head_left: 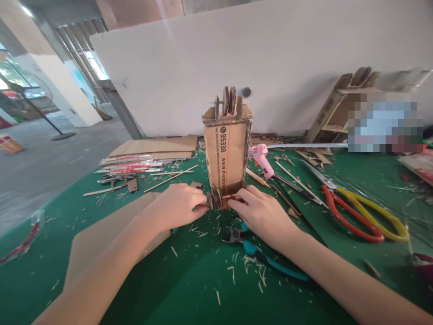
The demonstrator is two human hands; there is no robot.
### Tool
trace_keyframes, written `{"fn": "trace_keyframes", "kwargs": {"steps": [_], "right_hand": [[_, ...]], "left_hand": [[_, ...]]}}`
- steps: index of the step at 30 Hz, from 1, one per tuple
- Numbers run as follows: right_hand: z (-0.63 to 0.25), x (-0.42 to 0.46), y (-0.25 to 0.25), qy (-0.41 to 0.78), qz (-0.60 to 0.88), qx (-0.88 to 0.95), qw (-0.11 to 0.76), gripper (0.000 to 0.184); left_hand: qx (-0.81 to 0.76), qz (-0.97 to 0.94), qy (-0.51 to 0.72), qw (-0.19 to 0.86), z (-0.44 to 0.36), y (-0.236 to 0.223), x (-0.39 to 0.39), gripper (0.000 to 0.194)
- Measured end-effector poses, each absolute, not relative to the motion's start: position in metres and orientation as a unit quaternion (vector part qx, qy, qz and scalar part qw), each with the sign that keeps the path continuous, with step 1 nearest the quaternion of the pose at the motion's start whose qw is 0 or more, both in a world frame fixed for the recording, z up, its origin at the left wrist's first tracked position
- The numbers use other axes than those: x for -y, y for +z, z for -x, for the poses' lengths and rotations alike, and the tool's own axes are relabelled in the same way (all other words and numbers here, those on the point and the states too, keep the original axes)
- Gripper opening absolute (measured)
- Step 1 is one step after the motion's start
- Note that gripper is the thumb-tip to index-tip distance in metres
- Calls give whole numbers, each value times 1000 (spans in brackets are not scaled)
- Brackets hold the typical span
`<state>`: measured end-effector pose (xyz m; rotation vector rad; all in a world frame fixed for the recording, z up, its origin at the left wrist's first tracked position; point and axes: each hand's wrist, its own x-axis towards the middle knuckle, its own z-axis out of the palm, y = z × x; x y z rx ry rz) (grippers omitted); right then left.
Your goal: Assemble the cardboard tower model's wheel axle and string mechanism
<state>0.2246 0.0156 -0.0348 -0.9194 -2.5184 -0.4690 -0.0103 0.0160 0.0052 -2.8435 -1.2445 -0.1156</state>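
Brown cardboard is used for the tall box (pixel 226 155), which is stood up on the green desk (pixel 189 280) between the two hands. Black words and numbers are printed on its front. Round cardboard pieces (pixel 229 100) are set in a row on its top, and a red string (pixel 228 153) is stretched down the front from them to the low part of the box. At the bottom, small discs (pixel 215 199) are lined up on the left side. The discs are pinched at their outer end by the fingertips of the left hand (pixel 207 206). The fingers of the right hand (pixel 233 199) are bent at the other side of the bottom, close to the red string's low end; whether anything is gripped by them cannot be told. Pliers with blue-green handles (pixel 252 248) are laid just below the right hand. A flat cardboard sheet (pixel 101 243) is partly covered by the left arm. Behind the left hand, thin sticks (pixel 169 179) and more flat cardboard (pixel 154 146) are seen. A pink glue gun (pixel 264 160) is placed to the right of the box, and scissors with red and yellow handles (pixel 352 212) are left farther right. Little wood bits (pixel 231 273) are scattered about.
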Motion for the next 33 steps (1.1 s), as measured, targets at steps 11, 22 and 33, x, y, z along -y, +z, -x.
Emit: {"fn": "trace_keyframes", "kwargs": {"steps": [11, 22, 33], "right_hand": [[-224, -16, -35, -169, 335, 902, 213, 16], [-224, -16, -36, -171, 333, 902, 215, 17], [-223, -15, -34, -170, 338, 903, 201, 15]], "left_hand": [[409, 910, -50, -41, 9, 15, -10, 21], [430, 899, -69, -48, 9, 18, -9, 28], [438, 894, -95, -29, 9, 17, -8, 9]]}}
